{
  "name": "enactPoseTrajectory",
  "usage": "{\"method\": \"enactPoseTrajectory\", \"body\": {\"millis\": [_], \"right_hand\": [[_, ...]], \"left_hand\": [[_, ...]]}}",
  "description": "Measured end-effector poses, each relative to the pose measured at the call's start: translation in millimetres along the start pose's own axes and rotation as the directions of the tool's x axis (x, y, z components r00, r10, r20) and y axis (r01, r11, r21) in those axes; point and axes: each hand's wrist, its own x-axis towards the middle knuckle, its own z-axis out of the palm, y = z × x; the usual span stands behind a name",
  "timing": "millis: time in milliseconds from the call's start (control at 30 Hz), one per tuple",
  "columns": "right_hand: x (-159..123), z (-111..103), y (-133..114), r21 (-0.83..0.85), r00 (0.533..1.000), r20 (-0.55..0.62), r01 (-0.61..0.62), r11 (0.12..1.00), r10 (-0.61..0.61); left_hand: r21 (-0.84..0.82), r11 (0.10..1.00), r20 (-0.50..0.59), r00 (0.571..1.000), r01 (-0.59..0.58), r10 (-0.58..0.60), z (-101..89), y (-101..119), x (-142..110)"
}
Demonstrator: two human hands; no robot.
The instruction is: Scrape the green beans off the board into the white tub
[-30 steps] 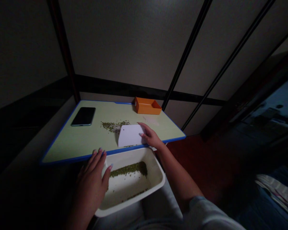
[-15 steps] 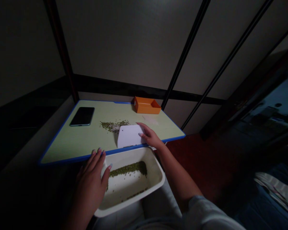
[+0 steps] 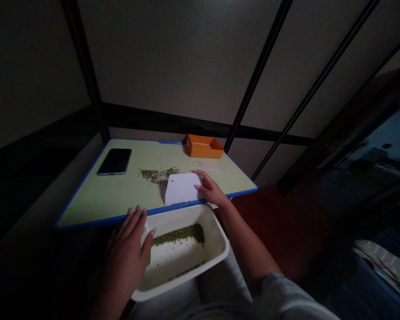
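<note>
With your right hand pinching the white card at the table edge, your left hand spreads over the tub rim, grip unclear; green grains lie inside. More sit beyond the card.

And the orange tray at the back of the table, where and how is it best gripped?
I'd pinch the middle of the near wall of the orange tray, coming from above and the person's side: it sits upright with its top open, and that wall looks long, thin and unobstructed.
</note>
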Motion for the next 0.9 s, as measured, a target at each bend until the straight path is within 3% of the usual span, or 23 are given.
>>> {"method": "enactPoseTrajectory", "body": {"millis": [900], "right_hand": [[-1.6, -1.8, -0.6, 0.036, 1.000, -0.028, 0.011, 0.999, -0.010]], "left_hand": [[-0.009, 1.000, -0.013, 1.000, -0.002, 0.002, 1.2, 0.0, 0.7]]}}
